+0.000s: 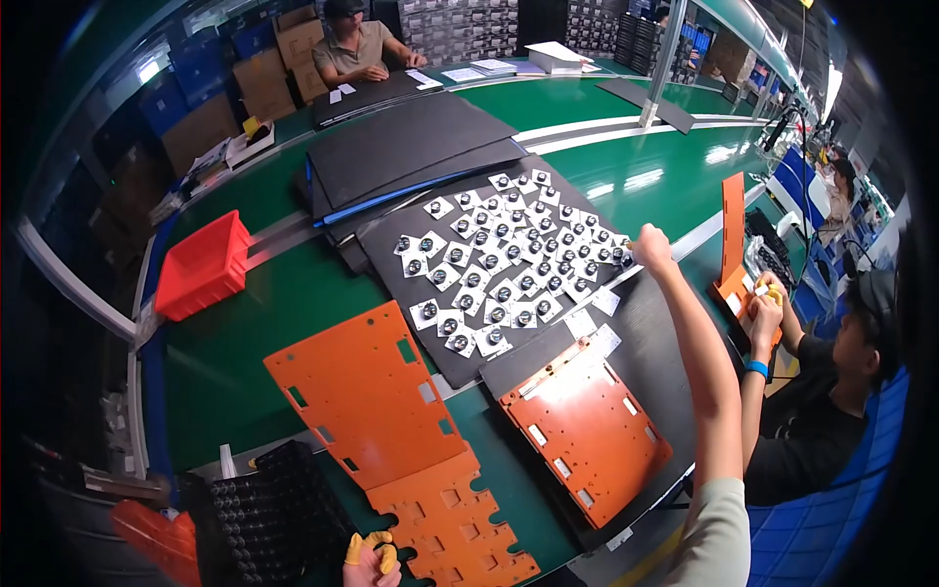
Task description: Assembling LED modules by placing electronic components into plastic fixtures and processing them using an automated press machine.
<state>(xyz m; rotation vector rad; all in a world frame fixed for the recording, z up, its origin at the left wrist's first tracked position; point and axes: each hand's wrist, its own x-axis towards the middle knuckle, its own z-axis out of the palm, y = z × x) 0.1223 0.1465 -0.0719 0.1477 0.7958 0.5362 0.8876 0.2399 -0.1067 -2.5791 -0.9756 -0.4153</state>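
My right hand [652, 247] reaches across to the right edge of a black foam board [377, 240]. Its fingers are pinched together at a small camera lens module [626, 256], mostly hidden by them. Many such modules, black lenses on white square boards [504, 292], lie spread over the foam. My left hand [372, 565], in yellow finger cots, is low in the view with fingers loosely curled and apart, nothing visible in them. Beside it lies an orange perforated plate [445, 523], joined to a raised orange panel [357, 391]. Another orange plate [592, 430] rests to the right on a dark mat.
A red bin [203, 266] stands at the left on the green table. Stacked black sheets [411, 147] lie beyond the modules. A black ribbed tray [269, 509] is at the lower left. One co-worker [357, 49] sits across; another at right handles an orange plate [732, 235].
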